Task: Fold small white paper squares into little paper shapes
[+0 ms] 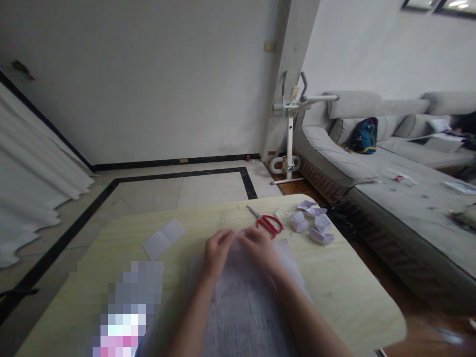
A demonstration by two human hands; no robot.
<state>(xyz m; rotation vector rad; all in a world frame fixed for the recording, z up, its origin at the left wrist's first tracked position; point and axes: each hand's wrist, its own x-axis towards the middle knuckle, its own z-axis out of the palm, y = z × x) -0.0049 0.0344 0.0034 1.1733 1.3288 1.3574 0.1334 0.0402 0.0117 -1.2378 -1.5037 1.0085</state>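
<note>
My left hand (pixel 216 252) and my right hand (pixel 260 248) meet over the middle of the table, fingers pinched close together. Between the fingertips shows a small pale piece of paper (pixel 239 238), mostly covered by the fingers and blurred. Under my wrists lies a large thin sheet (pixel 243 312) with faint lines and marks. Red-handled scissors (pixel 270 226) rest just beyond my right hand, blades pointing away to the left. Several folded paper pieces (pixel 299 222) are clustered farther right. A creased white slip of paper (pixel 164 239) lies flat to the left.
All of this is on a pale wooden table (pixel 353 297) with rounded corners. A pixelated patch (pixel 128 312) hides something at its lower left. Past the table stand a white exercise machine (pixel 290 134) and a grey sofa (pixel 345 163) with a blue backpack (pixel 365 136). White curtains (pixel 33 188) hang at left.
</note>
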